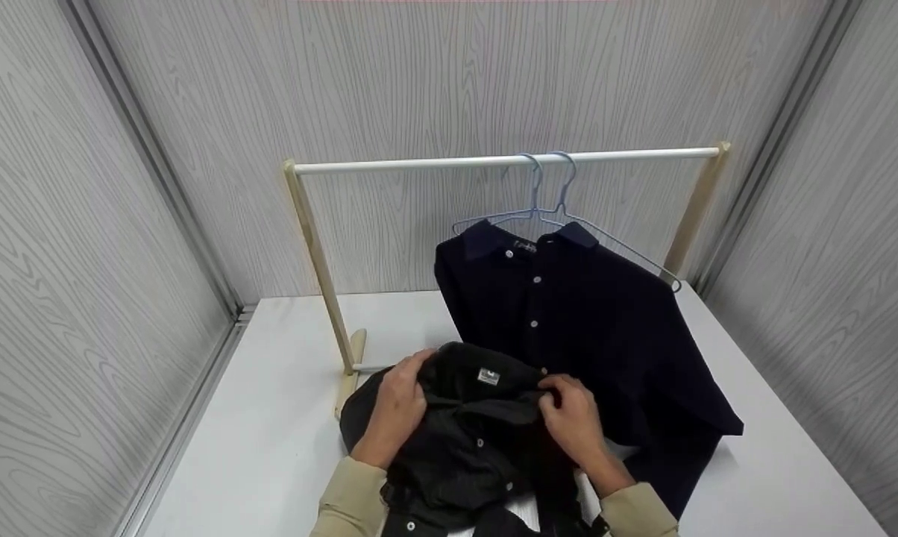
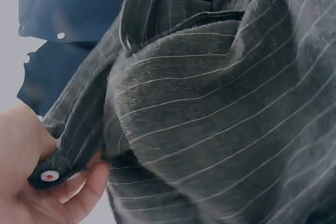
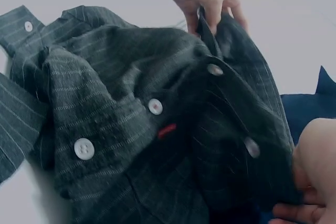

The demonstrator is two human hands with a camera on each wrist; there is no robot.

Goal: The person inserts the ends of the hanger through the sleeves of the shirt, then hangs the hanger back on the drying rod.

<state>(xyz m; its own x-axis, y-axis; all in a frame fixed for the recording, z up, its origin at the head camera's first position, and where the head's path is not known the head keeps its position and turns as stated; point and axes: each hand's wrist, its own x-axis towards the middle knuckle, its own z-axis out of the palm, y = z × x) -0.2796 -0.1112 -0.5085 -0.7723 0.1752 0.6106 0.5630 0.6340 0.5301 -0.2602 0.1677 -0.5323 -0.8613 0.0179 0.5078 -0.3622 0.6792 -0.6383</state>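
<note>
A dark pinstriped shirt (image 1: 449, 466) with white buttons lies bunched on the white table, its collar held up and spread so the neck label (image 1: 488, 376) shows. My left hand (image 1: 398, 406) grips the collar's left side. At the collar's right end, my right hand (image 1: 573, 418) pinches the edge between thumb and fingers. In the left wrist view, the left hand (image 2: 31, 182) holds the band beside a white button (image 2: 50, 176). The right wrist view has the right hand (image 3: 320, 171) at the shirt's edge, with a small red tag (image 3: 167, 130) showing on the cloth.
Behind the pinstriped shirt, a navy buttoned shirt (image 1: 591, 335) hangs from a rack with a white rail (image 1: 419, 163) and wooden legs (image 1: 318, 261). Two blue wire hangers are hooked on the rail. Grey wood-grain panels (image 1: 158, 97) enclose the table (image 1: 240, 418) on three sides.
</note>
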